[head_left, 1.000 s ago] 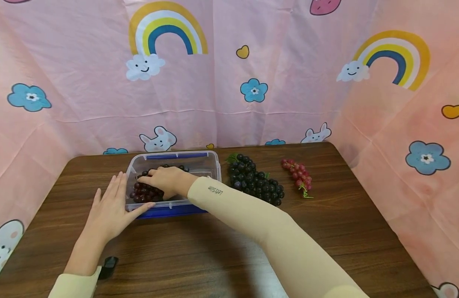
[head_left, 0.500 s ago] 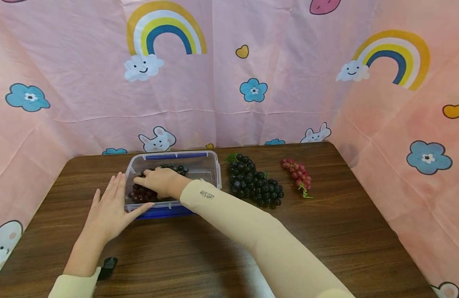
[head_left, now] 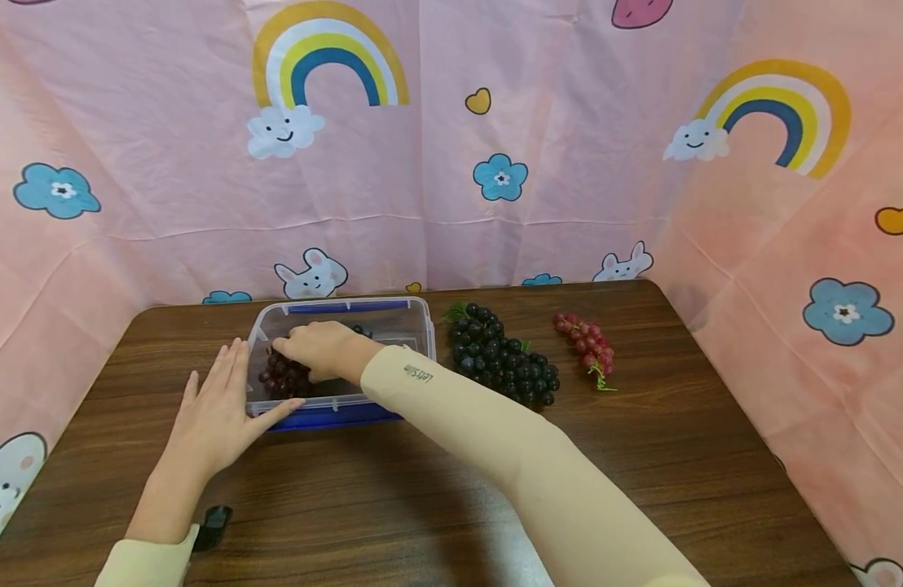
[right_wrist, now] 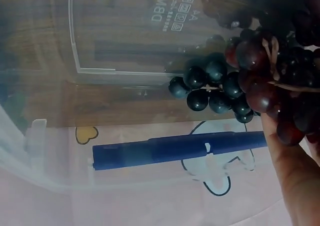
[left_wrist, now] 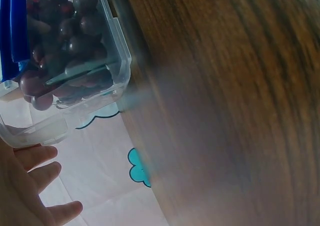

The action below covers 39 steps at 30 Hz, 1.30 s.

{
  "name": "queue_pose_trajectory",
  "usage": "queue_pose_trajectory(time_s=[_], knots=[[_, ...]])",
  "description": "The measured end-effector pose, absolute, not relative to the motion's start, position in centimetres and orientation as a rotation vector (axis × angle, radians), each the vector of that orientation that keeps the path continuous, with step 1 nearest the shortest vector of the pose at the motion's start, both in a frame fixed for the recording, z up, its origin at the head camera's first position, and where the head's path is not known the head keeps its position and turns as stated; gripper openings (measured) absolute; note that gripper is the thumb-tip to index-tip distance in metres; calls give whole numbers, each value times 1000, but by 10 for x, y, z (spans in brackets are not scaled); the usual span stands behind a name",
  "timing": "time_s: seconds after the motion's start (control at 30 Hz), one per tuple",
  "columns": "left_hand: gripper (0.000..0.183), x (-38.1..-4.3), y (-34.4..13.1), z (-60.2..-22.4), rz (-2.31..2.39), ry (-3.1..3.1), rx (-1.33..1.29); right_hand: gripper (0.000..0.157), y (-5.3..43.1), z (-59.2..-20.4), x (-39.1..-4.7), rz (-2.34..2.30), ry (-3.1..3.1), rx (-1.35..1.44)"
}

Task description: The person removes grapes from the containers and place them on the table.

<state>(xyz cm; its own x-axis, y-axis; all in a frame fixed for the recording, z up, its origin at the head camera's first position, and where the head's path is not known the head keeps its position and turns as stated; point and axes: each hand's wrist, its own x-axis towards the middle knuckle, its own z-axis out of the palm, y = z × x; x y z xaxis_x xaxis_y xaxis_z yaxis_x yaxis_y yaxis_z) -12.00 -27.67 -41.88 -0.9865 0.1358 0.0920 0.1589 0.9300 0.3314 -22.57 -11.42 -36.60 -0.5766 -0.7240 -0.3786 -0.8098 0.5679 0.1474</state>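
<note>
A clear plastic container with blue clips (head_left: 341, 416) stands at the back left of the table. My left hand (head_left: 213, 416) rests against its left end, fingers straight, thumb along the front rim. Inside, my right hand (head_left: 323, 349) reaches down with bent fingers around a bunch of dark red grapes (head_left: 283, 379). In the right wrist view, the dark red grapes (right_wrist: 260, 96) cover much of that hand's fingers. Beside them lie blue-black grapes (right_wrist: 210, 86) inside the container. The left wrist view shows grapes (left_wrist: 82, 46) pressed near the container's end wall.
A large bunch of black grapes (head_left: 495, 359) with green leaves lies right of the container. Farther right is a small bunch of red grapes (head_left: 587, 338). A patterned pink cloth (head_left: 451, 236) hangs behind the wooden table (head_left: 393, 505).
My right hand shifts slightly left, then back right and a little up inside the container. The left hand and the bunches on the table stay put.
</note>
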Motion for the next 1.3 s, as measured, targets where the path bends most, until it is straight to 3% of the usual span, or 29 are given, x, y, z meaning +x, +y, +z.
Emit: queue_pose_trajectory(time_s=[0.27,0.67,1.3], knots=[[123,-120,-276,-419,-514,-3022,-232,75,-106,-356,-226,415,2542,-1230],[122,-121,-275,-419,-513,-3030,-226,49,-103,-341,-225,406,2569,-1245],[123,-121,-276,-418,-528,-3039,-228,48,-90,-316,-226,371,2627,-1191]])
